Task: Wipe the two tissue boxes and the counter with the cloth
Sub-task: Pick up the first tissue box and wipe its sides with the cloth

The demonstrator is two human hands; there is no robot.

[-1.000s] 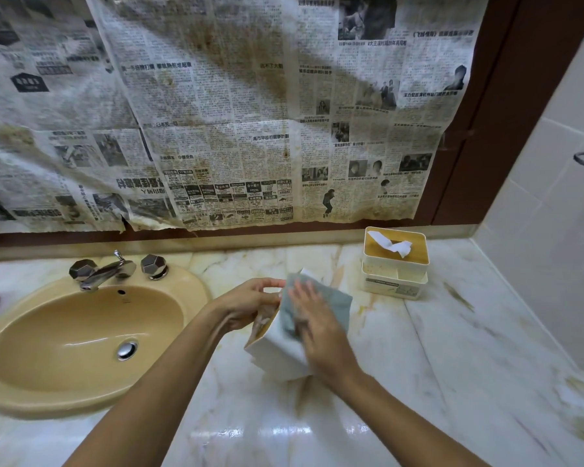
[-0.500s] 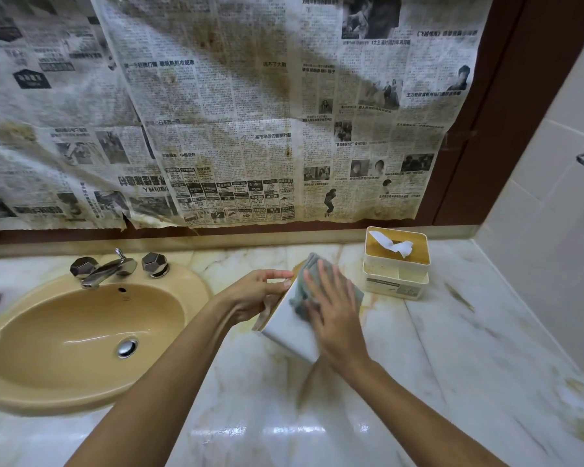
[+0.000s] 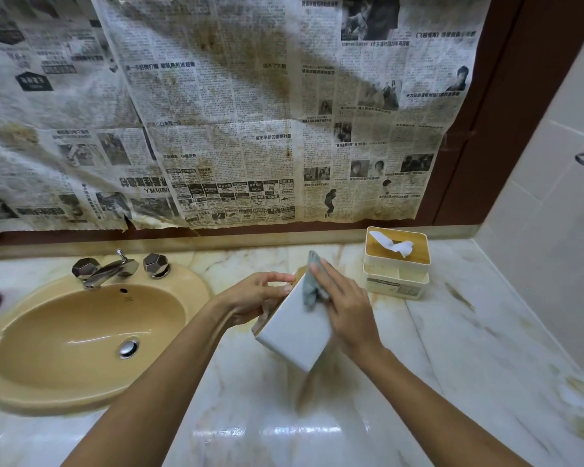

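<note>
Gripped tilted box in left hand; pressed cloth flat under right hand. Best wiped every face, firmly.

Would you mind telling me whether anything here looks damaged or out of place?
Stained, torn newspaper covers the wall above the sink, its lower edge ragged. Brownish marks streak the counter beside the standing tissue box.

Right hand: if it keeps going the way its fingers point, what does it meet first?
The right hand points up-left along the held tissue box, with the cloth under its fingers. Past the box's far edge, probably bare counter, then the backsplash ledge; depth is unclear.
</note>
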